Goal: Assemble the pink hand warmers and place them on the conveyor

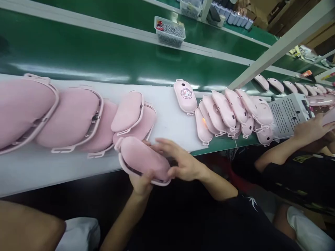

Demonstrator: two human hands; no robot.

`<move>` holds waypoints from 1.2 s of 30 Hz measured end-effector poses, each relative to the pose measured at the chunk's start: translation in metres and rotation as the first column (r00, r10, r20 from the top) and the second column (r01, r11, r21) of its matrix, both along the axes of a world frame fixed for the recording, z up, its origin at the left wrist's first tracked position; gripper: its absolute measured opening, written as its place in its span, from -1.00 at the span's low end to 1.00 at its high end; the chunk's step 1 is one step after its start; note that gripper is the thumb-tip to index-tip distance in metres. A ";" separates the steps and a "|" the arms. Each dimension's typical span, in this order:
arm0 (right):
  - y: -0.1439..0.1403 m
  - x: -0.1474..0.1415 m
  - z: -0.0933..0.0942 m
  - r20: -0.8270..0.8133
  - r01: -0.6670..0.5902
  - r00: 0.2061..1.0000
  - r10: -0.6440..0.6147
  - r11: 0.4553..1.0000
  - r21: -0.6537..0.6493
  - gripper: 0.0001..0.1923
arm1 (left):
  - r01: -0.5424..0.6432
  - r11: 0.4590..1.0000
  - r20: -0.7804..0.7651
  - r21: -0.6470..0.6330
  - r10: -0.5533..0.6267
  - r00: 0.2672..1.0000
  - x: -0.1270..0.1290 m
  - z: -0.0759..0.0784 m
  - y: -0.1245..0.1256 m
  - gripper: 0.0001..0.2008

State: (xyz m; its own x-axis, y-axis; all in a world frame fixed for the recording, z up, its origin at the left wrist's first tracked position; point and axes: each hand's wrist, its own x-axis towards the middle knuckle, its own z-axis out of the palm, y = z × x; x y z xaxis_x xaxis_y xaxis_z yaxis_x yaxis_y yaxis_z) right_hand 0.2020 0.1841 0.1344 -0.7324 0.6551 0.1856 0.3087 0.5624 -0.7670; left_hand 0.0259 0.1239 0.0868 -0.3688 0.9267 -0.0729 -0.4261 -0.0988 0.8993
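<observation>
My left hand (142,183) grips a pink oval piece (143,157), which has a soft, rounded cover and a lighter plastic rim with a loop at one end. Its thumb presses on the near edge, where a dark gap shows between cover and rim. My right hand (184,162) is at the piece's right end, fingers spread and thumb by the cover; whether it bears any weight I cannot tell. Just beyond lie similar pink padded pieces (128,111), two of them overlapping. More large padded pieces (69,116) rest along the bench to the left.
A pink shell with an oval badge (185,96) lies on the white mat (167,122). Hard pink shells (217,113) are piled to its right, near a slanted white post (277,45). A tub of screws (170,32) stands behind. A co-worker's hand (311,130) is at right.
</observation>
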 end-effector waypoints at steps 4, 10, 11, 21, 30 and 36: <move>0.001 -0.002 -0.023 0.354 0.115 0.924 -0.143 0.989 0.098 -0.06 | -0.041 0.993 0.083 0.115 0.031 0.996 0.003 -0.008 0.017 -0.26; -0.001 -0.001 -0.011 0.558 0.126 0.810 -0.182 0.982 0.138 -0.58 | -0.020 0.984 0.206 0.176 -0.017 0.978 -0.005 -0.002 0.018 -0.39; 0.003 0.002 -0.007 0.566 0.154 0.798 -0.209 0.978 0.144 -0.58 | -0.030 0.986 0.215 0.166 -0.007 0.976 -0.006 0.004 0.016 -0.39; 0.026 0.018 0.004 0.394 0.296 0.855 -0.337 0.941 0.164 -0.32 | 0.139 0.990 0.111 0.000 -0.139 0.984 -0.004 0.014 -0.002 -0.26; -0.011 -0.009 0.008 -0.168 0.052 0.983 -0.080 0.985 -0.165 -0.34 | 0.165 0.986 0.173 -0.029 -0.158 0.972 0.007 0.039 0.001 -0.17; -0.008 0.004 0.016 -0.164 0.105 0.980 -0.110 0.994 -0.038 -0.36 | 0.147 0.989 0.089 -0.004 -0.146 0.985 0.007 0.026 0.000 -0.17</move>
State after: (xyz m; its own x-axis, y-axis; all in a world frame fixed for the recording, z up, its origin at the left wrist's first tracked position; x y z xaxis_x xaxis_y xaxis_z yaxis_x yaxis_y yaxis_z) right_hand 0.2060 0.1764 0.1502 -0.6182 0.7352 0.2780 0.2334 0.5094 -0.8283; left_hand 0.0328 0.1235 0.1130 -0.2209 0.9691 -0.1096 -0.5127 -0.0199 0.8583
